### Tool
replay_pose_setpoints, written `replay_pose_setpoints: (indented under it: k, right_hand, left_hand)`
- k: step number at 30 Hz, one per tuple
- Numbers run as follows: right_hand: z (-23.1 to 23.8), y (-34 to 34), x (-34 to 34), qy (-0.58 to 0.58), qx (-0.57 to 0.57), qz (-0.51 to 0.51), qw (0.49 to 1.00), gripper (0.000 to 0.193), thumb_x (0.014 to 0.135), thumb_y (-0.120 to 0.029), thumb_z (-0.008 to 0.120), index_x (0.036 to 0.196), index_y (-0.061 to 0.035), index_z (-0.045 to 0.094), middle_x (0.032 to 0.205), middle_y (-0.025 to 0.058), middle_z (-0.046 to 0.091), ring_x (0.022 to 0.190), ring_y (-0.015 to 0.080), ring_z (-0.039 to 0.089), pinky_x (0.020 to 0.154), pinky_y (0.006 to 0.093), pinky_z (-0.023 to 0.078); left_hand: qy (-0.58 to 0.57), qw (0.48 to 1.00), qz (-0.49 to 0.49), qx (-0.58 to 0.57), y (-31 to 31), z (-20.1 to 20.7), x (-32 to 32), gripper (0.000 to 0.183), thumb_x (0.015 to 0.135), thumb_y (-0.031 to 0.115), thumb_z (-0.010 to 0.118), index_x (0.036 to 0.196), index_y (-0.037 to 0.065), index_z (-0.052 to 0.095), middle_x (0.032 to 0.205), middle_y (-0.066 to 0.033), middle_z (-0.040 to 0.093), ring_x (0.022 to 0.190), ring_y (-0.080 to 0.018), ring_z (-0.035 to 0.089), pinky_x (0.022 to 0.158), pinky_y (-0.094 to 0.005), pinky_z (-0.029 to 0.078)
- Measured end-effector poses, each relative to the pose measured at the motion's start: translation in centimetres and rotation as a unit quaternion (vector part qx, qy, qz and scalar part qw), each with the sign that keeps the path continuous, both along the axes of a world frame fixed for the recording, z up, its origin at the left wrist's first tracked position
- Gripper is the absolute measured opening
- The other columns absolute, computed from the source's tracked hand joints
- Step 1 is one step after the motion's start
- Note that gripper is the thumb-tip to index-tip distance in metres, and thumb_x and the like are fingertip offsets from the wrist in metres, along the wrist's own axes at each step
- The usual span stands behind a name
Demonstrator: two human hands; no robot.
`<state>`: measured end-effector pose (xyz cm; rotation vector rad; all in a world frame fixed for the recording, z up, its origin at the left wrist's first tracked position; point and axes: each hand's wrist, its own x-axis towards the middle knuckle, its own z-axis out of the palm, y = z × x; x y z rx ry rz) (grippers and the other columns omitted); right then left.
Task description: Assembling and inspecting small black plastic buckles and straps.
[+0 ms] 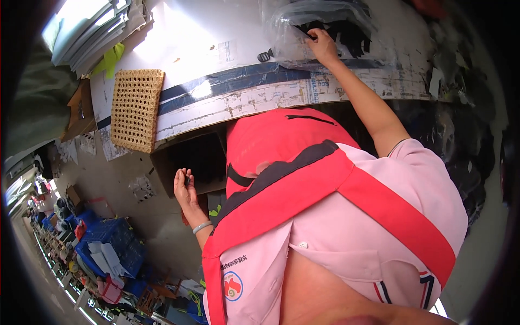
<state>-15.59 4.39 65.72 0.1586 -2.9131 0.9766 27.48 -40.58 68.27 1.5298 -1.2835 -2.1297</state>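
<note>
My right hand point(323, 47) reaches over the table to a clear plastic bag point(281, 27) at the far side. Its thumb and fingertips pinch at the edge of the black pieces point(349, 38) in the bag; they look like flat, soft strips, though their exact kind is unclear. Down at my left side, below the table edge, my left hand point(186, 190) has its fingers curled round a small dark piece point(187, 181), mostly hidden by them. Left of the bag, a small black object point(265, 55) lies on the white tabletop point(216, 54).
A woven cane panel point(136, 111) overhangs the table's front left edge. Stacked grey sheets point(95, 32) and a yellow-green strip point(111, 58) are at the far left. An open cardboard box point(162, 168) with a dark inside stands below the table. Blue crates point(116, 238) fill the lower left.
</note>
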Motion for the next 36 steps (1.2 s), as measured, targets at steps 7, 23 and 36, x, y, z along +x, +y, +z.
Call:
replay_pose_setpoints:
  k: [7,23,36]
  right_hand:
    - [-3.1,1.8,-3.6,-0.013,0.097,0.066,0.993,0.03,0.081,-0.025,0.064,0.107,-0.009,0.066,0.105,0.014,0.064,0.1,0.0338,0.06,0.086,0.0415,0.048]
    - [-0.2,5.0,1.1,-0.07,-0.06,-0.037,0.995,0.029,0.081,-0.035,0.068,0.093,-0.0087,0.071,0.083,0.0107,0.069,0.08,0.0256,0.067,0.07,0.0338,0.049]
    - [14.0,-7.7,12.3,-0.343,-0.44,0.198,0.806,0.017,0.094,-0.013,0.057,0.104,0.0017,0.058,0.086,0.004,0.063,0.074,0.0083,0.061,0.064,0.0211,0.052]
  left_hand:
    - [0.202,0.952,-0.16,0.166,6.8,2.4,-9.5,0.024,0.089,0.0,0.057,0.113,0.002,0.058,0.112,-0.0102,0.062,0.103,-0.0224,0.061,0.088,-0.0339,0.052]
    - [0.134,0.911,-0.387,0.038,14.2,6.0,-15.2,0.019,0.096,0.008,0.052,0.106,-0.006,0.06,0.096,-0.0143,0.066,0.082,-0.021,0.067,0.073,-0.0302,0.057]
    - [0.21,0.929,-0.293,0.08,15.9,9.0,-19.5,0.021,0.093,0.014,0.057,0.104,-0.004,0.062,0.084,-0.0144,0.066,0.066,-0.0152,0.062,0.057,-0.0245,0.05]
